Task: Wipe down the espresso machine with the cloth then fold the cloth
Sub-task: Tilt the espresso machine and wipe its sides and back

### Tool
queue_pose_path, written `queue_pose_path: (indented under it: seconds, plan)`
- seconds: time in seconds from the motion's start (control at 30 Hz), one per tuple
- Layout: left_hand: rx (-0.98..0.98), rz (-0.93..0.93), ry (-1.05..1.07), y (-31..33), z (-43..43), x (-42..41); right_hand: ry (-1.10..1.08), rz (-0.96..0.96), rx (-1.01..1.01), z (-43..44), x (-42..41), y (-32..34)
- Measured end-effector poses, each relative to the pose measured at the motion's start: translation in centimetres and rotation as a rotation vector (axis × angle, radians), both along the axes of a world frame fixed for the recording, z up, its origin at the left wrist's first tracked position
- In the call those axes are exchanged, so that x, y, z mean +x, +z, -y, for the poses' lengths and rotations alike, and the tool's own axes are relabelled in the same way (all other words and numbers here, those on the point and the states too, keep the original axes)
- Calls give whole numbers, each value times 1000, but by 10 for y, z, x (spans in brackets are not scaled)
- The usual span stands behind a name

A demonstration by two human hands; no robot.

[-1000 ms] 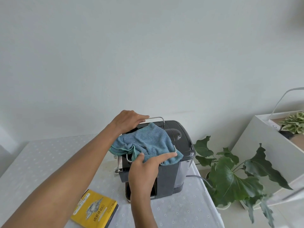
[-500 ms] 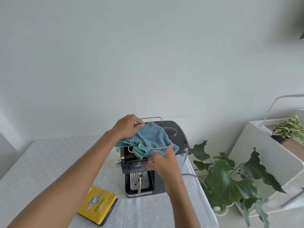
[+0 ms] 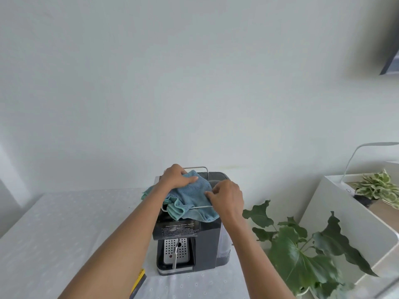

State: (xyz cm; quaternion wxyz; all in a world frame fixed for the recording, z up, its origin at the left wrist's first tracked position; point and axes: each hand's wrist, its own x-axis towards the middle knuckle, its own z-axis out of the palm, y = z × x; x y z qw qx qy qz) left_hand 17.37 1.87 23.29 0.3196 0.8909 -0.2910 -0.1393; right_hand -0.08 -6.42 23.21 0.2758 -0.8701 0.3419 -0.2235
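Head view: cloth (image 3: 192, 197) bunched atop espresso machine (image 3: 205, 244).
Left hand (image 3: 176, 176): grip pressed on cloth, bearing down to wipe.
Right hand (image 3: 226, 196): fingertips pinching cloth edge, keeping it spread.

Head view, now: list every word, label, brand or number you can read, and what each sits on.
Nothing reads clearly.
Black label on the espresso machine front: several lines of white print, too small and blurred to quote.
Yellow packet on the table, mostly hidden under the left forearm: no print legible.
Blue cloth: no text.
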Motion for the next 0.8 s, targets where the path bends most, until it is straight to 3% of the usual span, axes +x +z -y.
queue_pose_path:
  seconds: [0.2,0.43,0.57,0.8]
  plan:
    - [-153,-24,3,10,-4,1,47,0,2,3,10,-7]
    - [-480,22,36,48,-33,-4,115,300,196,17,21,19]
    - [-642,110,31,70,-44,-18,249,360,23,33,25,59]
    - [-628,209,-54,91,-51,-46,460,268,-269,56,-7,107]
